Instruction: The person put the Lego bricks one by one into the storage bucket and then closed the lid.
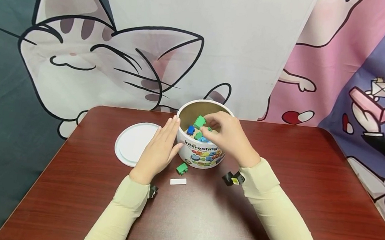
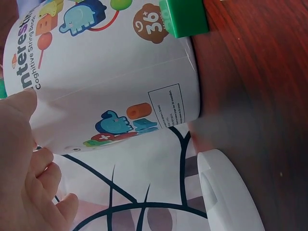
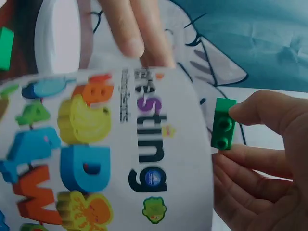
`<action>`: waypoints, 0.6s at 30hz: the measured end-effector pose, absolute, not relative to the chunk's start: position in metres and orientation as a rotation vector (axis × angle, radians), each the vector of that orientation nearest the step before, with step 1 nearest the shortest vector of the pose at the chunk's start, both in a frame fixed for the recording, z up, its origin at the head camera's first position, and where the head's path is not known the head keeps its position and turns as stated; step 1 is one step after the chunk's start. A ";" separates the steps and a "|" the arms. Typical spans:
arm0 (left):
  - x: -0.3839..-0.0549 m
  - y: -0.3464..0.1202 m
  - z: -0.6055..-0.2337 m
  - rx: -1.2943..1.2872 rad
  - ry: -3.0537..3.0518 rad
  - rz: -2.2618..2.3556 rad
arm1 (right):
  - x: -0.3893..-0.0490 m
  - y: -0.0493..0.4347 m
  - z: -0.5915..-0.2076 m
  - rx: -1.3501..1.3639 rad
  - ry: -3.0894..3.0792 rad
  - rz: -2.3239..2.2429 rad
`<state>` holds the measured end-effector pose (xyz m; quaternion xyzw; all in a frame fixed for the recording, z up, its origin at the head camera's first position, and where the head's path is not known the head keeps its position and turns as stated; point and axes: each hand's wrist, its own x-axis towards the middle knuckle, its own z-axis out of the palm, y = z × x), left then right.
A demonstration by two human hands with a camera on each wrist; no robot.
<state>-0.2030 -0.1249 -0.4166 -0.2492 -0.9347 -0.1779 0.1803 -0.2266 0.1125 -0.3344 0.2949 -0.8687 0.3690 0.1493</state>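
A white round tub [image 1: 201, 155] with printed pictures stands on the table, holding several blue and green pieces [image 1: 198, 135]. Over its opening my right hand [image 1: 227, 133] pinches a green building block [image 1: 199, 122] between thumb and fingers; the right wrist view shows the studs on this block [image 3: 224, 124]. My left hand [image 1: 160, 144] rests against the tub's left side, its fingers straight, and the left wrist view shows the thumb touching the tub wall [image 2: 110, 86]. Another green block [image 1: 182, 169] lies on the table in front of the tub.
The tub's white lid [image 1: 131, 145] lies flat on the table, partly behind the left hand. A small white strip [image 1: 178, 181] lies nearer to me than the loose green block. Behind the brown table [image 1: 311, 185] hangs a cloth with cartoon figures [image 1: 242, 36].
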 end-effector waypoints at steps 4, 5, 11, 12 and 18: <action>-0.202 -0.125 -0.417 -0.700 -2.656 -0.510 | -0.240 0.108 -0.331 0.813 -2.610 1.039; -0.202 -0.125 -0.417 -0.697 -2.663 -0.510 | -0.244 0.107 -0.331 0.805 -2.640 1.022; -0.202 -0.125 -0.418 -0.694 -2.674 -0.506 | -0.267 0.100 -0.332 0.721 -2.830 0.853; -0.202 -0.125 -0.418 -0.697 -2.669 -0.509 | -0.270 0.099 -0.333 0.705 -2.857 0.823; -0.203 -0.125 -0.418 -0.712 -2.646 -0.511 | -0.283 0.093 -0.337 0.588 -2.974 0.703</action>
